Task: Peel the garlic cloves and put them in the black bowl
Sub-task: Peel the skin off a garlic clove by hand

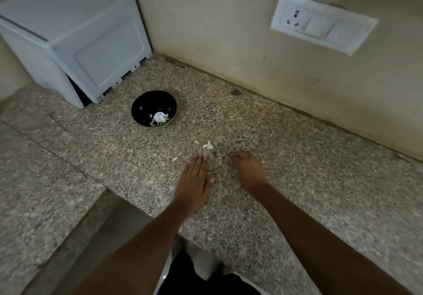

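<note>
The left hand (194,184) lies flat on the speckled stone surface (297,180), fingers straight, its grip empty. The right hand (249,171) is blurred and its fingers seem curled; whether it holds anything cannot be told. Papery garlic skins (207,145) lie just beyond the fingertips, likely being gathered. The black bowl (146,102), farther back, holds pale garlic pieces (159,117).

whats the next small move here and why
Probably slide the left hand forward to sweep up the pale garlic skins just past its fingers. Both hands lie on the speckled granite counter holding nothing that shows, and the round black bowl already holds garlic pieces.
</note>
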